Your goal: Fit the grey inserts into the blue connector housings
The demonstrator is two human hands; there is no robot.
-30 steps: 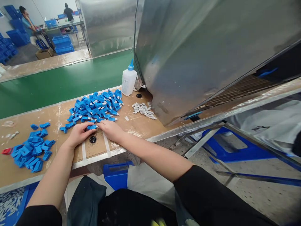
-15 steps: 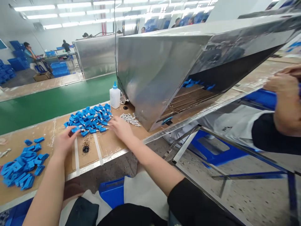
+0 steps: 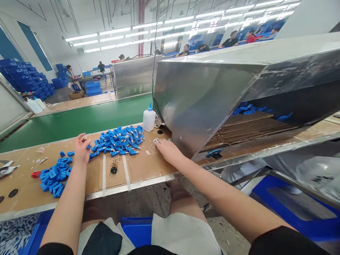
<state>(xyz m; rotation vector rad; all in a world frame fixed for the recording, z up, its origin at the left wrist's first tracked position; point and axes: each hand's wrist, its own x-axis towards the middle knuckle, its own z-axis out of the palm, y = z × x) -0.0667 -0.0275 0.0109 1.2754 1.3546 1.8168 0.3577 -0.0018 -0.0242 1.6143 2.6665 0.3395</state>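
My left hand (image 3: 82, 149) is raised over the bench left of the main heap, fingers closed with a small blue plastic piece (image 3: 89, 146) at their tips. My right hand (image 3: 168, 150) rests low on the bench, its fingers curled over small white pieces (image 3: 156, 141); most of that small pile is hidden beneath it. Between the hands lies a heap of blue plastic pieces with white tips (image 3: 118, 140). Another heap of blue pieces without visible white tips (image 3: 55, 176) lies beside my left forearm.
A white squeeze bottle with a blue cap (image 3: 149, 119) stands behind the heap. The metal hood (image 3: 196, 95) rises close to my right hand. A green conveyor belt (image 3: 79, 118) runs behind the bench. A red piece (image 3: 35, 174) lies at left.
My view has swung left and up. The left hand has moved left from the heap with a blue piece at its fingertips. My right hand has gone right, onto the white pieces.
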